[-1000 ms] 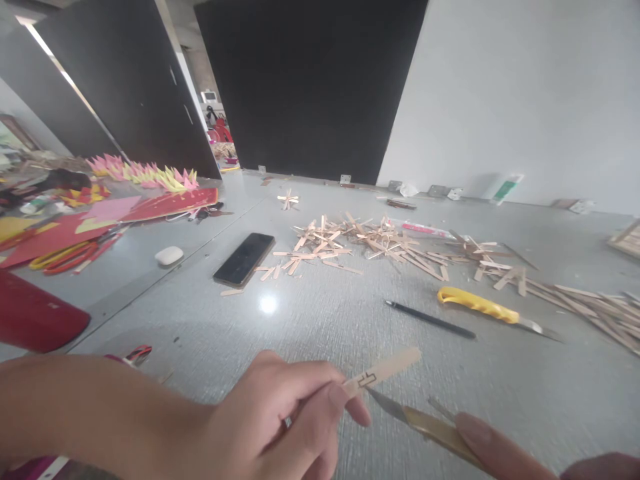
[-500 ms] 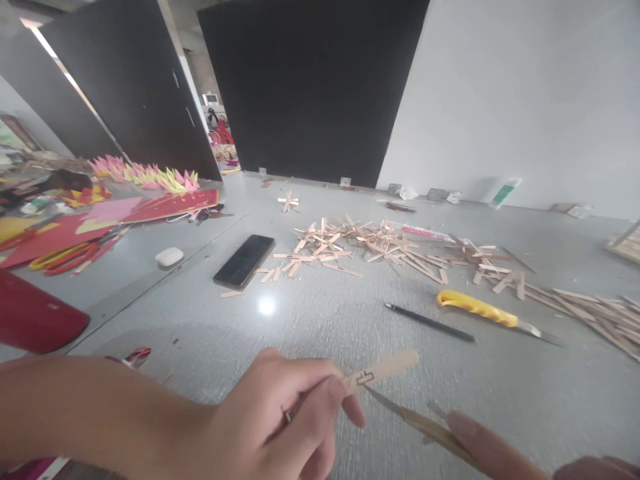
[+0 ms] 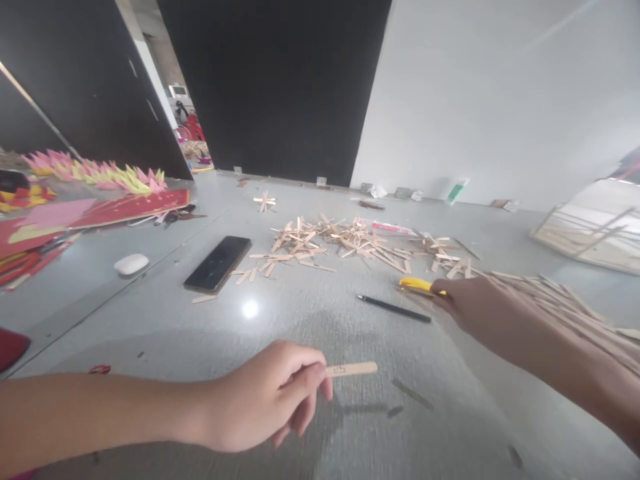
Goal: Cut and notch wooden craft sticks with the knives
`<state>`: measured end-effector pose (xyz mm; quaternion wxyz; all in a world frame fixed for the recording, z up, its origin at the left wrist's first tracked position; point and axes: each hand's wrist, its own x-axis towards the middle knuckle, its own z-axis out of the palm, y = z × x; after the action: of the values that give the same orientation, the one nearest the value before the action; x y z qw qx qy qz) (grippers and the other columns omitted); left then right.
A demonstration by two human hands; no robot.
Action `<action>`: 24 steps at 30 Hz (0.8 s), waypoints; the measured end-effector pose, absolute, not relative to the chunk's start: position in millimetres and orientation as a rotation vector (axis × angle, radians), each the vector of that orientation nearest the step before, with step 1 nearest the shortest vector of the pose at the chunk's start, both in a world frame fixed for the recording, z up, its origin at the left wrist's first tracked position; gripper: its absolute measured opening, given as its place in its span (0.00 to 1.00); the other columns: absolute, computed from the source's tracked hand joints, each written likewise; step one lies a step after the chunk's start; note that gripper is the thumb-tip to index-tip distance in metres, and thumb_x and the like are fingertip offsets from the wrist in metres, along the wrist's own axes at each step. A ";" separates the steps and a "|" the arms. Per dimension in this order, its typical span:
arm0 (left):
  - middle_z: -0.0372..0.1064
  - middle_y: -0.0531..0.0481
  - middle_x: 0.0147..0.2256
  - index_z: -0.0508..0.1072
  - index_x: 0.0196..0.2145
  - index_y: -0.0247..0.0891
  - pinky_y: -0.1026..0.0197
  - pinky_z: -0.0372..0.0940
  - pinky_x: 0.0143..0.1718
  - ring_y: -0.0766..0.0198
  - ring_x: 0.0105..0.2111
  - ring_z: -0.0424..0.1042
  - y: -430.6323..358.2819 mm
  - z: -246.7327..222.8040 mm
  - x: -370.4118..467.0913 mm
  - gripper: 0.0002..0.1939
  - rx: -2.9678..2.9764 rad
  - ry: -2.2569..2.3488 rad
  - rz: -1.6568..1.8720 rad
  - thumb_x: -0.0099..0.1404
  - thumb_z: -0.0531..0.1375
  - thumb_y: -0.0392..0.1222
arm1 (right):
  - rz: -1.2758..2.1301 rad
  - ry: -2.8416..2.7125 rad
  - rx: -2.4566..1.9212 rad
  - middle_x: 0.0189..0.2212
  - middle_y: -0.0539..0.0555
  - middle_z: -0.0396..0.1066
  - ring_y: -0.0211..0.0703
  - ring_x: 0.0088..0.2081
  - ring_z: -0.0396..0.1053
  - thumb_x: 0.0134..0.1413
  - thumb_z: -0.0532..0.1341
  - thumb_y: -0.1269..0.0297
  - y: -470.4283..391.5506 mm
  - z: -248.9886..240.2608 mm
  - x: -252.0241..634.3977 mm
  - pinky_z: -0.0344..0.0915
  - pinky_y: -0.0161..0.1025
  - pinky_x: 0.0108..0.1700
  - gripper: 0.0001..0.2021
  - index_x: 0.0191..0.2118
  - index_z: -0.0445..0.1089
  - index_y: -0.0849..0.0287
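Observation:
My left hand pinches a wooden craft stick between thumb and fingers, just above the table. Its free rounded end points right, and small dark lines are drawn on it near my fingertips. Farther off on the right, my right hand is closed on the yellow-handled knife. Part of the yellow handle shows beyond my fingers, while the blade is hidden behind the hand. A dark pen lies just left of that hand.
Loose craft sticks lie heaped mid-table, with longer strips under and beyond my right forearm. A phone and a white case lie to the left, near red and pink paper. Black and white panels stand behind.
My right hand has moved from beside the stick, where it held a thin blade against it, forward to the yellow-handled knife. My left hand keeps the stick. The view has turned right.

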<state>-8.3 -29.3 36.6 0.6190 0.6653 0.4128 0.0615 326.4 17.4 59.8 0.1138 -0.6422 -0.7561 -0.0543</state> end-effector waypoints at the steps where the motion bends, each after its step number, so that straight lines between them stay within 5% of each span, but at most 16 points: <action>1: 0.64 0.58 0.24 0.66 0.39 0.38 0.67 0.59 0.24 0.71 0.18 0.59 -28.7 36.3 -8.0 0.19 1.533 0.951 0.145 0.80 0.44 0.52 | -0.103 -2.275 -1.905 0.14 0.45 0.58 0.32 0.15 0.56 0.67 0.57 0.61 20.2 59.5 327.3 0.49 0.35 0.20 0.22 0.19 0.58 0.54; 5: 0.64 0.58 0.24 0.65 0.41 0.39 0.66 0.59 0.25 0.70 0.19 0.59 -27.9 36.4 -8.1 0.18 1.542 0.979 0.138 0.80 0.43 0.53 | 0.029 -2.433 -1.953 0.16 0.45 0.60 0.32 0.18 0.58 0.63 0.53 0.74 24.9 54.1 328.7 0.51 0.35 0.22 0.17 0.22 0.58 0.55; 10: 0.63 0.59 0.23 0.64 0.40 0.40 0.66 0.59 0.25 0.70 0.19 0.58 -27.9 33.6 -8.2 0.20 1.542 0.984 0.141 0.81 0.41 0.52 | -0.104 -2.483 -2.066 0.19 0.46 0.63 0.34 0.20 0.62 0.66 0.51 0.66 28.4 59.4 341.1 0.51 0.35 0.24 0.16 0.27 0.68 0.57; 16: 0.63 0.59 0.23 0.64 0.38 0.40 0.67 0.59 0.23 0.71 0.18 0.58 -28.7 35.1 -8.9 0.21 1.549 0.959 0.278 0.81 0.43 0.55 | -0.200 -2.474 -2.358 0.47 0.55 0.74 0.43 0.40 0.75 0.72 0.59 0.57 38.6 53.6 376.9 0.72 0.42 0.39 0.13 0.51 0.74 0.59; 20: 0.64 0.58 0.23 0.65 0.38 0.40 0.68 0.59 0.22 0.70 0.18 0.58 -28.5 34.6 -10.8 0.21 1.532 0.951 0.307 0.81 0.43 0.56 | -0.060 -2.531 -2.324 0.46 0.55 0.75 0.42 0.38 0.74 0.69 0.64 0.55 37.0 51.3 378.6 0.75 0.44 0.40 0.13 0.50 0.73 0.58; 24: 0.63 0.58 0.22 0.65 0.39 0.40 0.67 0.59 0.23 0.70 0.19 0.58 -28.8 33.4 -11.1 0.22 1.535 0.961 0.292 0.81 0.43 0.57 | -0.075 -2.522 -2.005 0.37 0.56 0.74 0.41 0.29 0.72 0.73 0.54 0.62 32.0 46.5 361.5 0.68 0.41 0.32 0.12 0.38 0.73 0.57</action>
<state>-11.1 -28.8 33.4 0.6080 0.6643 0.4161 0.1264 361.5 32.0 46.5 -0.0407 -0.6216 -0.7819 -0.0234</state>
